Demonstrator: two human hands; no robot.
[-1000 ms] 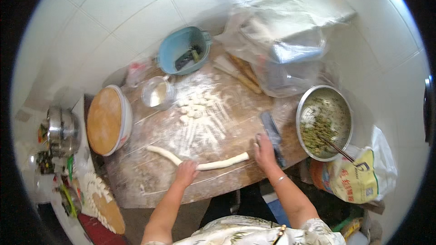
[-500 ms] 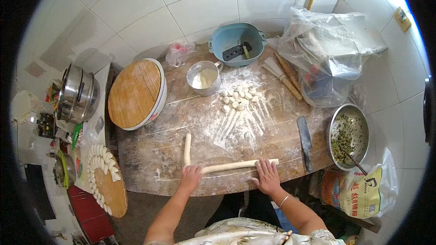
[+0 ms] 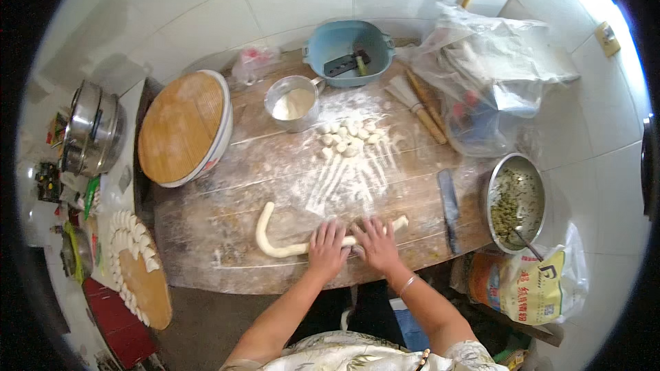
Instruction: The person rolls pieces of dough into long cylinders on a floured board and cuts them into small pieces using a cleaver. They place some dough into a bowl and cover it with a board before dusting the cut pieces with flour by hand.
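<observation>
A long rope of pale dough lies near the front edge of the floured wooden table. Its left end curls away from me in a hook, and its right end slants slightly upward. My left hand rests on the middle of the rope with fingers stretched forward. Close beside it, my right hand lies flat on the rope too, fingers extended. Part of the dough is hidden under both palms. Farther back, several small cut dough pieces sit in a patch of white flour.
To the right are a cleaver-like dark blade and a metal bowl of green filling. Behind stand a cup of flour, a blue basin and rolling pins. At left, a lidded basin and a board of dumplings.
Both hands have come together over the middle of the rope, left moving rightward and right moving leftward. The rope's left part has gone from a sharp corner to a rounded curve.
</observation>
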